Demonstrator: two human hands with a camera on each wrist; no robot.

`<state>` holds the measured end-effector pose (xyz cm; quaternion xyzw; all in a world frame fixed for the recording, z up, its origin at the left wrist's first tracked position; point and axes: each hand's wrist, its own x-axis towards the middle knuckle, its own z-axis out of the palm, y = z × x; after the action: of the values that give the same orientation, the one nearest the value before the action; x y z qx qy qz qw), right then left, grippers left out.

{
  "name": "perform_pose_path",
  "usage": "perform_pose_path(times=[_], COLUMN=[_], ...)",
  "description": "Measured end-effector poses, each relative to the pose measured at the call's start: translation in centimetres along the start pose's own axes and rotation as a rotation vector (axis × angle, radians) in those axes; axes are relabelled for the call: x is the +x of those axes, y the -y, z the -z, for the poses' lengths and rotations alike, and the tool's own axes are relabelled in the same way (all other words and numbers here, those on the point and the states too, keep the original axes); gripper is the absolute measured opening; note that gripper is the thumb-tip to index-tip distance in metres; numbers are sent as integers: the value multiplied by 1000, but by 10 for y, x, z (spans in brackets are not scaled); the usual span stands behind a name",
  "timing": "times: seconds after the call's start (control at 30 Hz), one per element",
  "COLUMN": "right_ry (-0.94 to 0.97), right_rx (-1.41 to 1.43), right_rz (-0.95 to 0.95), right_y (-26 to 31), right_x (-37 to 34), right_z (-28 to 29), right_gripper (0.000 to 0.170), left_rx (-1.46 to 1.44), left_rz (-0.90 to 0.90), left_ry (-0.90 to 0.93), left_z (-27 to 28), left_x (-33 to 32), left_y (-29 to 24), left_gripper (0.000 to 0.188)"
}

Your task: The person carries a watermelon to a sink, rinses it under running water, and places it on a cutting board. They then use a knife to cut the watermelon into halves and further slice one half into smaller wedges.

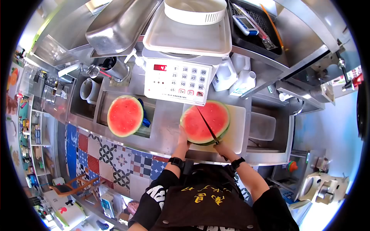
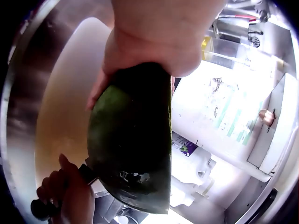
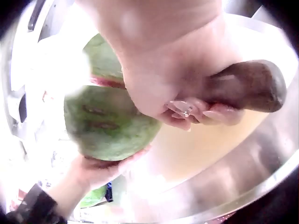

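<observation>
A cut watermelon half (image 1: pixel 200 122), red face up in the head view, is on the cutting board (image 1: pixel 237 129). The knife blade (image 1: pixel 207 125) lies across that face. My right hand (image 1: pixel 225 150) grips the dark knife handle (image 3: pixel 247 86), fingers curled round it. My left hand (image 1: pixel 183 138) holds the melon's left side; in the left wrist view the hand (image 2: pixel 149 46) lies against the green rind (image 2: pixel 131 140). In the right wrist view a red gap shows between two rind parts. Another half (image 1: pixel 125 116) sits face up at the left, over the sink.
A scale (image 1: pixel 177 79) with a lit display stands just beyond the melon, bearing a tray (image 1: pixel 189 40). White jugs (image 1: pixel 224 75) are right of it. A sink holding a clear container (image 1: pixel 263 126) adjoins the board; a metal pan (image 1: pixel 111 30) is at the back left.
</observation>
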<state>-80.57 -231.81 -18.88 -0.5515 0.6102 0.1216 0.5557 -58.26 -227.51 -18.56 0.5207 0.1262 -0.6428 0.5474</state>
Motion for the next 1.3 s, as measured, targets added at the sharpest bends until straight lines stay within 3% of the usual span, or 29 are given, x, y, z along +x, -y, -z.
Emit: perform_pose_path(times=[0.03, 0.13, 0.17, 0.23, 0.27, 0.37, 0.43, 0.47, 0.53, 0.63, 0.67, 0.77, 0.8, 0.87, 0.9, 1.1, 1.23, 1.3], right_ry=[18, 35, 55, 136, 200, 388, 450, 476, 312, 75, -14, -253, -318, -396, -406, -279, -284, -269], right_rx=[-23, -64, -7, 69, 308, 906, 1025, 1081, 944, 741, 649, 252, 86, -188, -187, -323, -470, -610], right_rz=[-66, -11, -138, -176, -182, -304, -247, -213, -104, 12, 32, 70, 71, 19, 74, 88, 159, 209], right_y=[1, -3, -8, -2, -6, 4, -14, -22, -27, -49, -56, -82, -81, -73, -70, -44, -10, 9], right_x=[-6, -47, -65, -120, -146, -224, -249, -259, -269, -269, -268, -265, -267, -269, -268, -212, -187, -181], right_z=[0, 8, 9, 16, 16, 26, 26, 25, 24, 20, 22, 29, 38, 54, 61, 105, 142, 159], right_gripper=[31, 36, 38, 35, 33, 29, 21, 18, 18, 22, 23, 30, 31, 35, 35, 40, 40, 41], left_rx=[-6, 21, 36, 240, 339, 1310, 1487, 1283, 875, -118, -114, 651, 693, 727, 741, 870, 626, 603], left_rz=[1, -77, -115, -250, -320, -860, -720, -623, -428, -397, -376, -526, -585, -476, -419, -568, -840, -816], left_ry=[4, -22, -36, -28, -28, 65, 217, 244, 287, 244, 249, 163, 168, 69, 17, -46, -61, -62], left_z=[2, 16, 18, 15, 15, 30, 2, -17, -53, -98, -97, -76, -68, -49, -39, -41, -52, -46], left_x=[4, 20, 25, 28, 29, 70, 79, 83, 86, 63, 78, 77, 58, 30, 19, -25, -17, -11], left_y=[2, 25, 32, 33, 31, 11, -31, -43, -64, -65, -62, -68, -66, -60, -56, -3, 23, 28], left_gripper=[70, 69, 69, 66, 65, 47, 47, 45, 43, 42, 46, 52, 56, 57, 57, 53, 45, 42])
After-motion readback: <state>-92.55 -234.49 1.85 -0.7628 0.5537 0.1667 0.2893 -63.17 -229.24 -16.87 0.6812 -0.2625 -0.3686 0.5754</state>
